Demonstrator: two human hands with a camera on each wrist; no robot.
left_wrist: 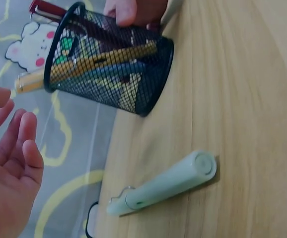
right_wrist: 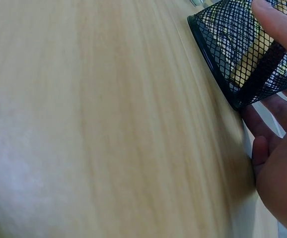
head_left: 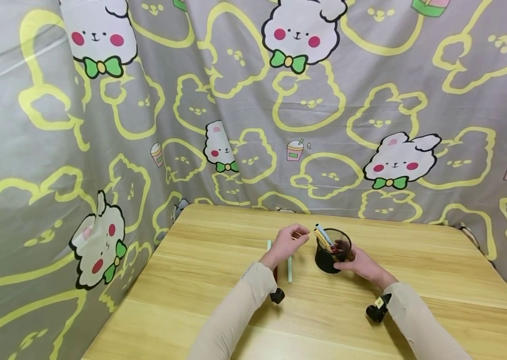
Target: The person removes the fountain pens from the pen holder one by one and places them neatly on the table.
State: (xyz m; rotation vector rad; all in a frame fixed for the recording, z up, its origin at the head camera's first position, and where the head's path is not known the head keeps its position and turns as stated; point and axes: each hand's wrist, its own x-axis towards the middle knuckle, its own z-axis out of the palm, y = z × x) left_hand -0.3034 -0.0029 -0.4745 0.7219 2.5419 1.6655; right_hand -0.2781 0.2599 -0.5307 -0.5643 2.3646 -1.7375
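Note:
A black mesh pen holder (head_left: pixel 325 262) stands at the middle of the table, its mouth leaning a little to the left. My right hand (head_left: pixel 363 265) grips it from the right, thumb on the near side and fingers behind. Inside are a yellow pen (left_wrist: pixel 32 81), a blue pen (head_left: pixel 321 231) and a dark red pen (left_wrist: pixel 46 9), their ends poking above the rim. Beside the mouth, my left hand (head_left: pixel 287 242) hovers with loosely bent fingers and nothing between them, fingertips near the yellow pen's end. Below that hand lies a light green pen (left_wrist: pixel 168 183).
Another light green pen (head_left: pixel 269 244) and a dark red stick-like thing (head_left: pixel 275 274) lie on the wooden table (head_left: pixel 181 280), partly covered by the left arm. A grey patterned curtain (head_left: pixel 253 110) hangs behind the table's far edge and along its left side.

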